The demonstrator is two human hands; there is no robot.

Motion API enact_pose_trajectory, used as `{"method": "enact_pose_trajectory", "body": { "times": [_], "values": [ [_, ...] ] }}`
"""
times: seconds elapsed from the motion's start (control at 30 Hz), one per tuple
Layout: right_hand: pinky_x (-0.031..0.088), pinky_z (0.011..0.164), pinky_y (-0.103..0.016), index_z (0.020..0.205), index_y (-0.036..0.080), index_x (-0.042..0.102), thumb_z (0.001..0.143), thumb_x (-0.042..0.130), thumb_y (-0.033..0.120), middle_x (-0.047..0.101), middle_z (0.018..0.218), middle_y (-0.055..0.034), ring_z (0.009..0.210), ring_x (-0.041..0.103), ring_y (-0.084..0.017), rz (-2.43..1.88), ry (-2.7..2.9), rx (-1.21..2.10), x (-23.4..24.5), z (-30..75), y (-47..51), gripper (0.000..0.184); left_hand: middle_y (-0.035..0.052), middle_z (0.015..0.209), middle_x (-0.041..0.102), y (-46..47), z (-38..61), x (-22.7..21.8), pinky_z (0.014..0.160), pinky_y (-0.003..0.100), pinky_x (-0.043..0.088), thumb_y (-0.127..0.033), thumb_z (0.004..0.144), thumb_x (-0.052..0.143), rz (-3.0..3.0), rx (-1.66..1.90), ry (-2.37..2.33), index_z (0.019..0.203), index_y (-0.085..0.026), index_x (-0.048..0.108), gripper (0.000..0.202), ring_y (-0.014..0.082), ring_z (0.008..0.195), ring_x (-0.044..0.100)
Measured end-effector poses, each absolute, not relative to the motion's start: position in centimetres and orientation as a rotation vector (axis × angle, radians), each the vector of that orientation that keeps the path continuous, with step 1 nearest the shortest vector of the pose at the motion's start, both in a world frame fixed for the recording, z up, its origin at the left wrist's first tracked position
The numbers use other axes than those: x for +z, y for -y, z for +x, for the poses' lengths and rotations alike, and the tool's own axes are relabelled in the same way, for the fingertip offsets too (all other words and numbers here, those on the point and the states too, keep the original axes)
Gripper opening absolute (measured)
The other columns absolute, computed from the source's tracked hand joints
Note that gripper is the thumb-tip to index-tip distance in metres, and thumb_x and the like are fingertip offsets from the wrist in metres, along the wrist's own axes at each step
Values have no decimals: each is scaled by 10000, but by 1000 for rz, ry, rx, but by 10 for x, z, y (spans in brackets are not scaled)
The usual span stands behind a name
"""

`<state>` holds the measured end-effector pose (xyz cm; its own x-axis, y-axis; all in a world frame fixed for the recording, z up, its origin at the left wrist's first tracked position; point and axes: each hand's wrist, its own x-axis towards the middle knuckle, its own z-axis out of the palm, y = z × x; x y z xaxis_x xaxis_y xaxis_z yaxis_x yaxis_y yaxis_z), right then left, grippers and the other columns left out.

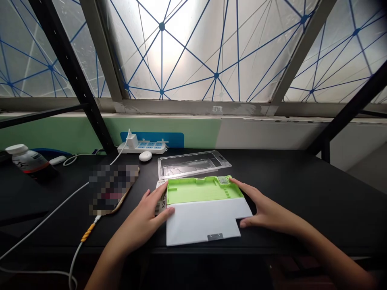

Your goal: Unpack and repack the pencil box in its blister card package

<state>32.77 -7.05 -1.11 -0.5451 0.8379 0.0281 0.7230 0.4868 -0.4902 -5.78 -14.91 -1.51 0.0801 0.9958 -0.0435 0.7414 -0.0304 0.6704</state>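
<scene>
The left hand (142, 219) and right hand (266, 205) sit on either side of a plastic case (205, 211), which lies flat on a black worktop (287, 193) close to the person. The case has two visible parts: a bright green tray (193, 192) with shallow moulded recesses at the far side, and a white panel (202, 221) lying flat across the near side, with a small grey clip (215, 237) at its near edge and a notch cut from its right corner. The green tray stands uncovered, holding only a small grey square piece (223, 180) at its far right corner; the white panel covers the rest. The left fingers (154, 193) spread over the tray's left edge, with the thumb (167, 213) reaching onto the panel. The right fingers (238, 185) reach the tray's far right corner, and the right thumb (246, 222) lies beside the notch. Both hands are spread wide and touch the case, though the view cannot settle whether they are gripping it or only resting there. A cardboard box (159, 197) printed "BOX" lies partly under the case's left side. Behind the case, just apart from it, lies a clear plastic blister tray (193, 164). Farther back are a white power strip (142, 147), a white mouse (145, 156), a pixelated object (113, 189) and a bottle (30, 163).
</scene>
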Motion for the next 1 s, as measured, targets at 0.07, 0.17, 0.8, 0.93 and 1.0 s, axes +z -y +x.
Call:
{"method": "enact_pose_trajectory", "body": {
  "times": [0.07, 0.17, 0.8, 0.93, 1.0],
  "values": [
    [377, 1136, -556, 1582, 322, 210, 758, 750, 589, 320, 1618, -98, 1452, 331, -377, -1332, 2432, 628, -16, 325, 70, 1021, 9, 1639, 228, 149, -56, -15, 1166, 628, 246, -635, 969, 414, 1838, 661, -1691, 1583, -348, 219, 705, 381, 1509, 98],
    [394, 1126, -529, 1544, 309, 328, 850, 647, 587, 407, 1575, -87, 1413, 404, -362, -1294, 2351, 675, -16, 323, 67, 812, 5, 1630, 271, 150, -54, -14, 1211, 555, 201, -610, 1011, 304, 1827, 757, -1623, 1579, -337, 240, 634, 317, 1512, 187],
    [490, 1048, -468, 1426, 284, 452, 815, 730, 468, 617, 1386, -94, 1271, 577, -314, -1065, 2079, 624, 16, 293, 20, 697, 116, 1389, 602, 123, -35, 41, 1032, 482, 440, -587, 932, 535, 2218, 1122, -1911, 1511, -260, 324, 698, 338, 1265, 562],
    [469, 1063, -445, 1448, 248, 433, 856, 663, 486, 618, 1385, -104, 1294, 559, -290, -1027, 2135, 518, 14, 271, -30, 679, 190, 1343, 609, 76, -31, 51, 1011, 538, 424, -570, 937, 536, 2329, 796, -2145, 1539, -197, 273, 756, 370, 1229, 561],
    [472, 1055, -455, 1446, 240, 446, 870, 630, 500, 617, 1384, -116, 1293, 561, -293, -1047, 2166, 483, 0, 264, -46, 658, 195, 1279, 638, 60, -32, 40, 1012, 574, 407, -531, 951, 534, 2306, 685, -2274, 1520, -181, 321, 701, 373, 1200, 568]
  ]
}}
